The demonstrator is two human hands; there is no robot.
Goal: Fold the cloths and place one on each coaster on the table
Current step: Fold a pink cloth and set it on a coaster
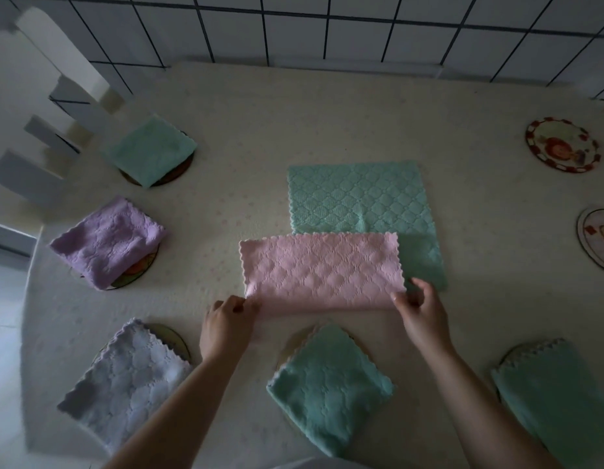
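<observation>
A pink cloth [322, 269], folded in half into a long strip, lies at the table's middle over the near edge of a flat green cloth [358, 201]. My left hand [226, 324] pinches its near left corner and my right hand [420, 316] pinches its near right corner. Folded cloths sit on coasters: green [150, 150] at far left, purple [107, 242] at left, pale lilac [128, 380] at near left, green [331, 384] in front of me, green [561, 397] at near right. Two coasters carry nothing: one [562, 144] at far right, one [598, 238] at right.
The table [293, 113] wears a cream dotted cover. A white slatted chair back [40, 106] stands at the far left. A tiled wall with dark grout rises behind the table's far edge.
</observation>
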